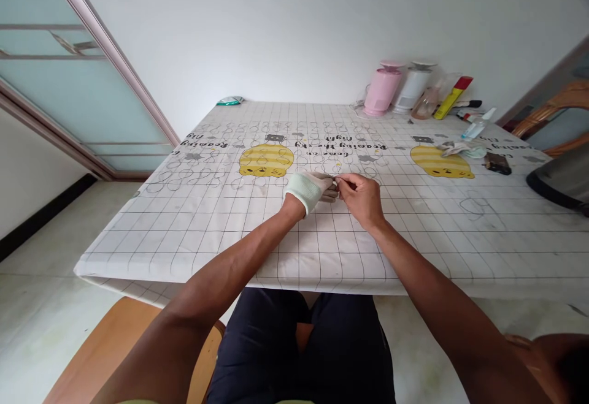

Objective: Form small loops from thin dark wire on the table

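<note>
My left hand [313,187] wears a pale knitted glove, its fingers pinched together over the middle of the table. Bare and close against it, my right hand [363,198] pinches with thumb and forefinger at the same spot. What sits between the fingertips is too small to make out. Beyond and to the left of my hands, many thin dark wire loops [171,178] lie in rows on the checked tablecloth [211,232]. Another small tangle of thin loops [475,206] lies to the right.
Along the back right stand a pink cylinder-shaped device [383,91], a white one [412,90], a bottle [427,103] and a yellow-red box [453,99]. Nearer are a clear nozzle bottle [478,125], a crumpled glove [462,148] and a black object [497,163]. A green packet [230,101] lies back left.
</note>
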### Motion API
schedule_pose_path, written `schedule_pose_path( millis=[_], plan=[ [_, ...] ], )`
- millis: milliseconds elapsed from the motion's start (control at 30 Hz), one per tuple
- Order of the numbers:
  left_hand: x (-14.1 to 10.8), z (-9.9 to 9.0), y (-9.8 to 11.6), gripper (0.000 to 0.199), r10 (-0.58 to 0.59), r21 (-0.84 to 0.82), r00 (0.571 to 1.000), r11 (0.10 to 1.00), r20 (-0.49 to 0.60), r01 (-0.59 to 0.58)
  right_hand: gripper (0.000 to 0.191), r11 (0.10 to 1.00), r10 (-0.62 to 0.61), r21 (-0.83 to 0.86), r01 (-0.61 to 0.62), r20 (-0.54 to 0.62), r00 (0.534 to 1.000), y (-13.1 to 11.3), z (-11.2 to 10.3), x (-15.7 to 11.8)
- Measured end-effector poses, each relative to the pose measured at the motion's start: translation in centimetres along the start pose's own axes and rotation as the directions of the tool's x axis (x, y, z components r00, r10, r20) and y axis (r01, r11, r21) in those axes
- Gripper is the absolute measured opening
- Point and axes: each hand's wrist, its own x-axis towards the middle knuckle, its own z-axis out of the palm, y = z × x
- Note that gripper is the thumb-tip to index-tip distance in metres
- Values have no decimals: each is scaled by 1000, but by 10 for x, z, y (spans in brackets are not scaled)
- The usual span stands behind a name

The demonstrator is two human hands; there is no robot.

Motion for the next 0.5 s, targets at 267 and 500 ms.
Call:
schedule_pose_path(
  millis=[267,500],
  plan=[
    [-11,-1,8,12,-6,-43,999,999,-33,5,26,985,118,124,-120,25,993,-4,-5,2],
    [-14,1,9,19,2,29,1000,1000,-31,-2,23,973,139,186,-137,2,990,-5,-8,2]
  ],
)
